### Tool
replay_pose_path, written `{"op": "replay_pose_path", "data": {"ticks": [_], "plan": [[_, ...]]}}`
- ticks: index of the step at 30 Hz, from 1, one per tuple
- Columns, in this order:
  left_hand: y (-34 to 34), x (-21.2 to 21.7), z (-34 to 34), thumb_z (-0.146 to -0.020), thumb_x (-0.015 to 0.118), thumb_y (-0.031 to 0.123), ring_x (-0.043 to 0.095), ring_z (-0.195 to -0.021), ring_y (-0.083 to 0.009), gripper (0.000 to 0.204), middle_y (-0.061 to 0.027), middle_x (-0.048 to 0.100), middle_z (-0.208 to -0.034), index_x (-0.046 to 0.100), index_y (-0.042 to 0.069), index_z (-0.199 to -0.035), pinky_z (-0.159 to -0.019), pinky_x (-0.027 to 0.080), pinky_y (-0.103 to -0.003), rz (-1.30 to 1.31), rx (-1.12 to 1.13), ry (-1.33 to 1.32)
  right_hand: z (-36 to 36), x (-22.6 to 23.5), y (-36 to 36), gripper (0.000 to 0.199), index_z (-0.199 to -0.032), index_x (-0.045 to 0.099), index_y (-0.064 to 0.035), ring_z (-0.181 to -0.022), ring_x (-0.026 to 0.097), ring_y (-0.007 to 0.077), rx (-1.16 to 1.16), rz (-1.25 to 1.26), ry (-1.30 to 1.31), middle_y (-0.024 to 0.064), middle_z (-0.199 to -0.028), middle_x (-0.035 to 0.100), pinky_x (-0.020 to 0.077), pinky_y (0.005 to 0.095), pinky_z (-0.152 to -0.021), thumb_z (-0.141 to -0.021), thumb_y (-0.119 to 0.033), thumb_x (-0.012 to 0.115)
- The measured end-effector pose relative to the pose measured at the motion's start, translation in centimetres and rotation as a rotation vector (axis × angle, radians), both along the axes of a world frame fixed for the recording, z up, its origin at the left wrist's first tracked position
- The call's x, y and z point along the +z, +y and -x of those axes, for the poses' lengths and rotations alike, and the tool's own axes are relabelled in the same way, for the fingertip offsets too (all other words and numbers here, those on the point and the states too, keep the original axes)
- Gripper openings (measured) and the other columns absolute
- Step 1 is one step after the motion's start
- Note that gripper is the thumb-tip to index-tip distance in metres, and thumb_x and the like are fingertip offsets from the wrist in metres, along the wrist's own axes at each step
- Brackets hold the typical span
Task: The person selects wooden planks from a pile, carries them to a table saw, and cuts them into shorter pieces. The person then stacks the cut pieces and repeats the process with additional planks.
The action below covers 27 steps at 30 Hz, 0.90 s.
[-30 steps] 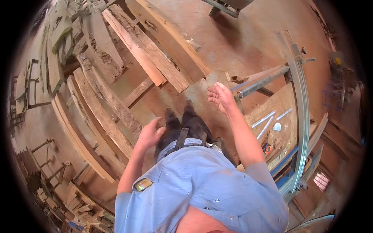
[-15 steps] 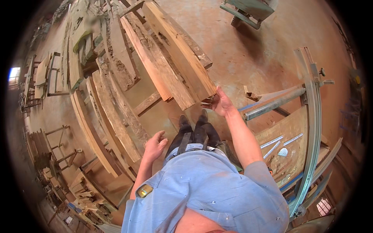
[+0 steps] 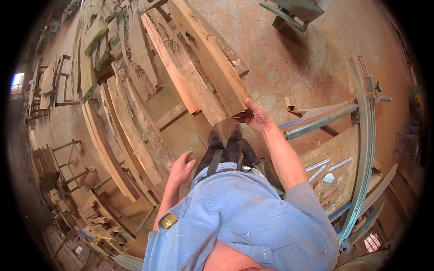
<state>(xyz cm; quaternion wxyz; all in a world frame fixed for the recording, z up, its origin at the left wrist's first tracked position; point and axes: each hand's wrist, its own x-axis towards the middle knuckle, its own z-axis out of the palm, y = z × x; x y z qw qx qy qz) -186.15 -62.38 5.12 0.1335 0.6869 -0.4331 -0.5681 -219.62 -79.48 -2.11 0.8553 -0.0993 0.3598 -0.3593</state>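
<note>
My right hand [image 3: 256,118] is at the near end of a long wooden plank [image 3: 212,58], its thumb on the corner and its fingers partly hidden beneath the end. The plank is tilted on its edge and runs away from me to the far left. Beside it lies a rough-edged board [image 3: 183,67] with a pinkish sawn side. My left hand [image 3: 181,168] hangs near my left hip, fingers loosely apart and holding nothing. Nearest to it is the end of a bark-edged board [image 3: 149,131].
More rough boards [image 3: 129,54] lie stacked on the left over a metal frame. On the right stands a bench [image 3: 334,149] with a roller [image 3: 321,121] and a long metal rail [image 3: 363,149]. A green machine [image 3: 296,11] stands at the far right. Offcuts [image 3: 101,226] are piled lower left.
My right thumb has come down onto the plank's corner and the hand has closed round its end. My left hand stays by my hip, almost unmoved.
</note>
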Motion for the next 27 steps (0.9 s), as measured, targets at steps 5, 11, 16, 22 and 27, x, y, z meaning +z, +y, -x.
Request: {"op": "replay_pose_path", "data": {"ticks": [5,11,16,22,27], "plan": [[-0.1,-0.1,0.0,-0.094,0.060,0.014,0.059,-0.086,-0.0120,0.050,-0.0059,0.064,-0.094,0.047,-0.009,-0.136,-0.079,0.048,-0.026,0.015,-0.012,-0.002,-0.7,0.6,0.0,0.068,-0.138,0.048,-0.0090,-0.105,0.066,0.0339,-0.065,0.007,0.072,0.0162,-0.120,0.065,0.0552,0.0500,-0.089,-0.087,-0.049,0.070],[0.1,0.4,-0.3,-0.092,0.061,0.018,0.063,-0.093,-0.0187,0.050,-0.0124,0.067,-0.101,0.050,-0.007,-0.135,-0.085,0.050,-0.030,0.010,0.002,-0.051,-1.5,2.7,0.3,0.071,-0.143,0.043,-0.0088,-0.103,0.065,0.0261,-0.047,0.052,0.222,0.0124,-0.118,0.064,0.0539,0.0417,-0.089,-0.089,-0.045,0.071],[-0.2,0.7,0.0,-0.090,0.063,0.023,0.067,-0.100,-0.0261,0.051,-0.0186,0.069,-0.105,0.054,-0.004,-0.132,-0.089,0.051,-0.035,-0.014,0.018,-0.053,-3.0,4.2,0.3,0.075,-0.146,0.041,0.0001,-0.111,0.062,0.0233,-0.056,0.338,0.660,0.0163,-0.126,0.063,0.0504,0.0354,-0.093,-0.089,-0.037,0.074],[-1.0,1.2,0.5,-0.091,0.062,0.016,0.063,-0.093,-0.0168,0.049,-0.0122,0.068,-0.101,0.051,-0.008,-0.132,-0.085,0.050,-0.030,0.003,-0.012,-0.073,-4.2,6.2,0.7,0.077,-0.143,0.045,0.0030,-0.115,0.061,0.0344,0.037,0.708,1.131,0.0252,-0.127,0.060,0.0487,0.0396,-0.095,-0.085,-0.038,0.075],[-1.4,1.5,1.1,-0.090,0.063,0.020,0.066,-0.098,-0.0220,0.050,-0.0164,0.069,-0.104,0.053,-0.006,-0.131,-0.088,0.051,-0.032,-0.003,-0.006,-0.083,-5.7,7.3,1.6,0.072,-0.139,0.050,-0.0008,-0.108,0.061,0.0396,0.061,0.753,1.259,0.0265,-0.118,0.061,0.0494,0.0420,-0.092,-0.083,-0.038,0.074]]}}
